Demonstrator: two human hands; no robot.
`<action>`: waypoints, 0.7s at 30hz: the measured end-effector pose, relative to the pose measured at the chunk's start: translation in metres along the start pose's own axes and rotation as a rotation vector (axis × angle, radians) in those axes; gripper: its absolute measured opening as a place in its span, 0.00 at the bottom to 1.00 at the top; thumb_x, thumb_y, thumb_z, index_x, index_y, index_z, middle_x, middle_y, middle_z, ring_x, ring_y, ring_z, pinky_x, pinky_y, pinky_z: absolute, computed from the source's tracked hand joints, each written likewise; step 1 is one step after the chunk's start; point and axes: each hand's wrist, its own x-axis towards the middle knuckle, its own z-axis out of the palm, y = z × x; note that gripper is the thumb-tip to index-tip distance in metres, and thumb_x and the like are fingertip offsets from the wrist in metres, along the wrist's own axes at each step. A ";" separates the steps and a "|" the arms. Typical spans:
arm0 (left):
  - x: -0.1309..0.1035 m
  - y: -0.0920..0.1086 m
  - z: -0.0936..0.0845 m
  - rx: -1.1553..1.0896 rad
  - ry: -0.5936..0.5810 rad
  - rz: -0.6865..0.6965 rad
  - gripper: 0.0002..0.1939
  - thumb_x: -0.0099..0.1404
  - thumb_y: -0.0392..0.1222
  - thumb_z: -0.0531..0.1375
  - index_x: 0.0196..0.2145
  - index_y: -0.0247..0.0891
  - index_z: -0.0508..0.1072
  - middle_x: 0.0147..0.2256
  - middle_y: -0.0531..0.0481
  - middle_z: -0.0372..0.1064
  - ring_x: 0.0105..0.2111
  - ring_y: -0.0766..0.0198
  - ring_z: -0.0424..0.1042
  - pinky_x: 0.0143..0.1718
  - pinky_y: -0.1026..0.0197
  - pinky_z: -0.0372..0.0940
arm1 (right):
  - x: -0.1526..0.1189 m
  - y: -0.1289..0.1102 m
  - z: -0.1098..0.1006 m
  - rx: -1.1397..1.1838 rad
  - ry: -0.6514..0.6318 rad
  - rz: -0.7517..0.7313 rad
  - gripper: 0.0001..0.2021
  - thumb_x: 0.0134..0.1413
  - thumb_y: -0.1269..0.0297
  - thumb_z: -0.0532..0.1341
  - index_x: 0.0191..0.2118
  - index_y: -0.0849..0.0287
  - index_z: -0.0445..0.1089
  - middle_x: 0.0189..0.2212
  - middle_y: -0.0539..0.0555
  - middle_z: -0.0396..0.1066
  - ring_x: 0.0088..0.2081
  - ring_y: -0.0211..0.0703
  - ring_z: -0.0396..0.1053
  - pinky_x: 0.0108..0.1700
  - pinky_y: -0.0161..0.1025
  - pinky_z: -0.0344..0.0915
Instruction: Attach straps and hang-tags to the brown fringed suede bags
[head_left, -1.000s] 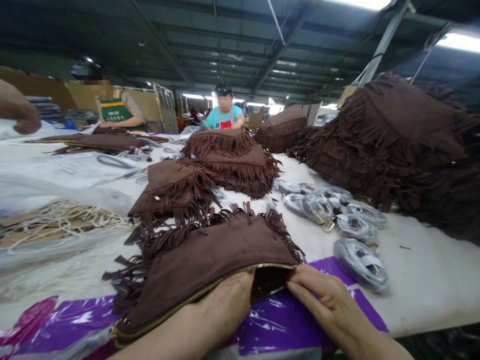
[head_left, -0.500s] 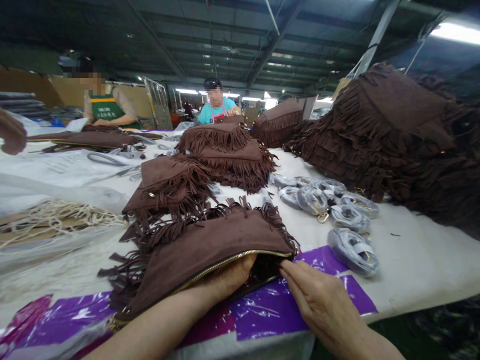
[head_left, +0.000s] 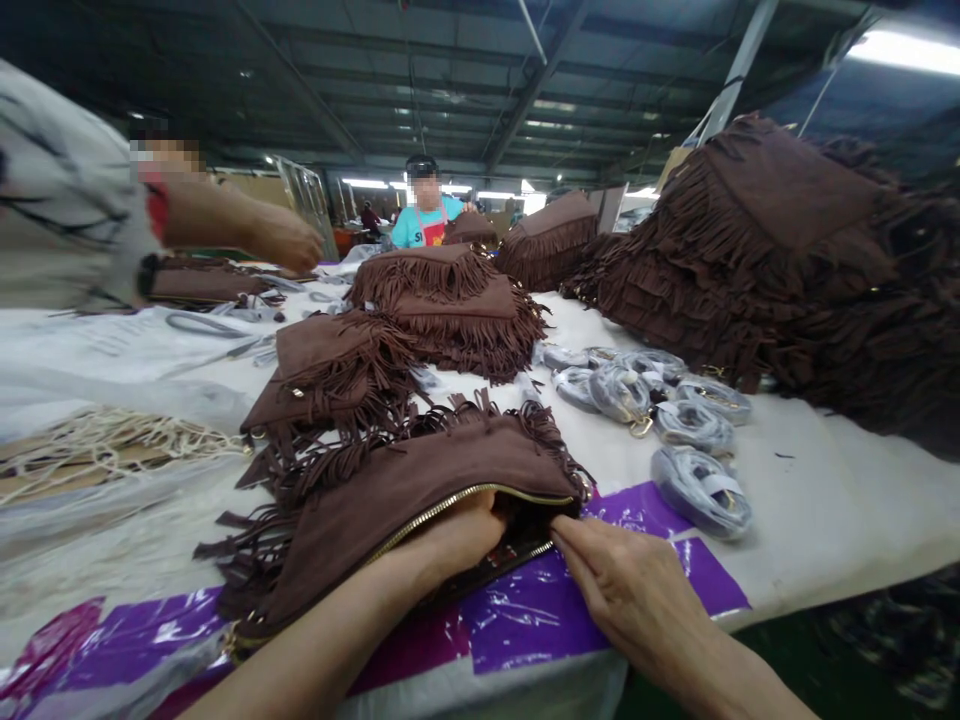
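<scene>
Head view, lower centre: reaches with left hand (head_left: 466, 540), fingers too hidden to tell, inside flat fringed dark-brown suede-like pouch (head_left: 420, 480) slanting lengthwise up rightward; pinches gold-zipped rim (head_left: 537, 551) with right hand (head_left: 626, 570).

matt, suede-like pouch (head_left: 435, 465) with shiny metal zip (head_left: 465, 493), smooth glossy purple plastic sheet (head_left: 540, 620)

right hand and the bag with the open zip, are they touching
Touching: the head view shows the right hand with its fingertips pressed on the edge of the bag, near the right end of its open zip.
</scene>
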 end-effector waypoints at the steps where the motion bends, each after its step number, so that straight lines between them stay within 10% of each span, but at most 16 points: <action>1: 0.000 -0.001 0.001 -0.009 0.004 0.001 0.17 0.58 0.40 0.55 0.46 0.47 0.71 0.39 0.53 0.74 0.48 0.57 0.67 0.54 0.59 0.56 | 0.000 0.000 0.000 -0.012 -0.004 0.000 0.11 0.58 0.71 0.48 0.33 0.56 0.67 0.23 0.49 0.69 0.26 0.40 0.69 0.26 0.35 0.52; 21: -0.003 -0.010 0.007 -0.059 0.023 0.013 0.17 0.60 0.45 0.52 0.46 0.45 0.70 0.43 0.52 0.72 0.50 0.58 0.65 0.56 0.57 0.53 | -0.010 0.005 -0.009 -0.238 0.174 -0.116 0.13 0.47 0.78 0.52 0.36 0.59 0.68 0.17 0.48 0.66 0.19 0.39 0.65 0.22 0.35 0.46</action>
